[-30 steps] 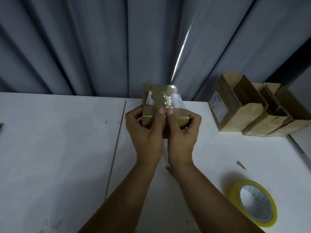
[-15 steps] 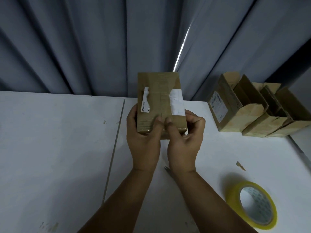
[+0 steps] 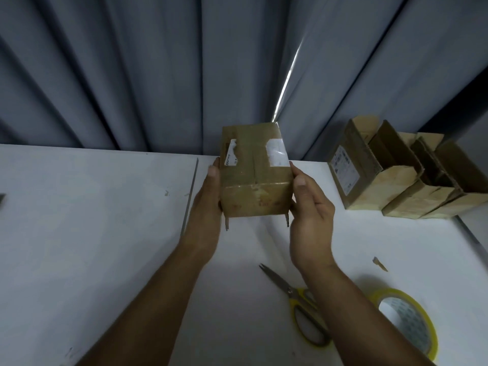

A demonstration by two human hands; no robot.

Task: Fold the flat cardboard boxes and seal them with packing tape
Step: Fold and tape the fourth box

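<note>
A small brown cardboard box [image 3: 253, 180] with tape over its top seam and two white label scraps is held above the white table [image 3: 92, 233]. My left hand [image 3: 208, 204] grips its left side, thumb along the edge and fingers hidden behind. My right hand [image 3: 311, 215] grips the right side the same way. Two short flap ends stick out below the box's near face. A yellow roll of packing tape [image 3: 396, 293] lies flat at the near right, under my right forearm.
Yellow-handled scissors [image 3: 298, 299] lie beside the tape roll, blades pointing left. Several folded open-topped cardboard boxes [image 3: 369, 178] lie on their sides at the far right. A cardboard scrap [image 3: 379, 264] lies near them. Grey curtains [image 3: 132, 75] hang behind the table.
Both hands slid from the box's near face, where the thumbs pressed the tape, out to its two sides. The box came lower and nearer, and the scissors show.
</note>
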